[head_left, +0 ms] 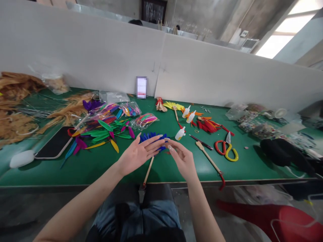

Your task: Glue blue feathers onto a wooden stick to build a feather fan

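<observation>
Both hands hover over a blue feather fan [145, 137] on the green table, partly covering it. Its thin wooden handle [149, 169] points toward the table's front edge. My left hand [135, 154] is stretched flat, palm up, its fingers together and pointing right. At its fingertips is my right hand [182, 158], with bent fingers and the thumb drawn in close; anything between them is too small to make out. Just beyond the right hand a small white glue bottle [180, 133] lies tilted. A bare wooden stick with a red end [209, 157] lies further right.
Colourful loose feathers [108, 131], bagged feathers [145, 120] and a phone [54, 143] lie left. Behind are a yellow feather fan [174, 105], more glue bottles [191, 117] and red feathers [208, 124]. Scissors [227, 148], tweezers [202, 142] and a black item [281, 153] lie right.
</observation>
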Tool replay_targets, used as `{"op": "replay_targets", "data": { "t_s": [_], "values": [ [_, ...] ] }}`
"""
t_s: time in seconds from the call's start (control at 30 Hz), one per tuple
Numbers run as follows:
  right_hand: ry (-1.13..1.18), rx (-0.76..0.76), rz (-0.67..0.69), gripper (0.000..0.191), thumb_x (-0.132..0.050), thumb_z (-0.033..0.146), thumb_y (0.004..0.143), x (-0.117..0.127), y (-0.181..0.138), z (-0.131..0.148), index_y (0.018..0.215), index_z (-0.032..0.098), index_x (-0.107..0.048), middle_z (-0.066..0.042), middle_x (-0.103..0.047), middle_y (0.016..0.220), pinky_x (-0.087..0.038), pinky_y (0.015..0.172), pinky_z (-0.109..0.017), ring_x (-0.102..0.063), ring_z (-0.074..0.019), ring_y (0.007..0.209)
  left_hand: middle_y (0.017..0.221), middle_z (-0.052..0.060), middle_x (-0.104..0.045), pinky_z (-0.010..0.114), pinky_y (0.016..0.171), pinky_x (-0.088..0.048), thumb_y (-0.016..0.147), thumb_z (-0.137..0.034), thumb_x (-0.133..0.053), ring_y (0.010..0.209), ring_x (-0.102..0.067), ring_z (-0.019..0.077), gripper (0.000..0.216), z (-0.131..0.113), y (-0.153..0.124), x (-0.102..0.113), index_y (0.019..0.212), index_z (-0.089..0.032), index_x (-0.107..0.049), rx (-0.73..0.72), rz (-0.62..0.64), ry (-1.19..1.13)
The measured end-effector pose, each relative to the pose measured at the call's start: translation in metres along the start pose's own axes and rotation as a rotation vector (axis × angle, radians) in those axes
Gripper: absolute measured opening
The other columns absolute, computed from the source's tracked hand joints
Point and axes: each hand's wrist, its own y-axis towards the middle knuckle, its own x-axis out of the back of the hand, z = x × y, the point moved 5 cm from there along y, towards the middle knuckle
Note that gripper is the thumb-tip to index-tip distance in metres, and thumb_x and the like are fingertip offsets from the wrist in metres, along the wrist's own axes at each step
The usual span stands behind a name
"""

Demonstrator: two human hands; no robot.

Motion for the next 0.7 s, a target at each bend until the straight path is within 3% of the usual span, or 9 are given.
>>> {"op": "replay_targets", "data": {
  "t_s": [0.17,0.43,0.7],
  "values": [
    [0.047,-0.038,0.036,0.023,-0.063,0.034,0.082,-0.008,-0.003,0.026,0.099,0.022,-0.072,-0.006,-0.073,0.101,-0.06,0.073,-0.031,-0.068,-0.0211,0.091,0.148,0.009,-0.035,0.042,0.116,-0.009,0.096,-0.055,-0.006,0.142,-0.019,0.0237,0.069,-0.003,-0.017,-0.016,0.142,-0.014,-0.039,-0.05,0.026,0.053],
    [0.015,-0.127,0.085,0.021,-0.068,0.035,0.077,-0.017,-0.006,0.014,0.09,0.019,-0.073,-0.006,-0.074,0.086,-0.06,0.062,-0.029,-0.07,-0.0201,0.075,0.154,0.003,-0.023,0.037,0.116,0.001,0.093,-0.061,-0.013,0.144,-0.007,0.0212,0.068,0.014,-0.04,-0.017,0.147,-0.021,-0.029,-0.127,0.01,0.335],
    [-0.029,-0.122,0.09,0.022,-0.064,0.036,0.08,-0.014,-0.002,0.008,0.088,0.017,-0.072,-0.007,-0.074,0.08,-0.059,0.059,-0.027,-0.07,-0.0197,0.073,0.156,0.001,-0.019,0.041,0.115,0.006,0.094,-0.059,-0.008,0.144,-0.001,0.0207,0.065,0.022,-0.047,-0.016,0.149,-0.027,-0.021,-0.062,-0.049,0.499]
  ]
}}
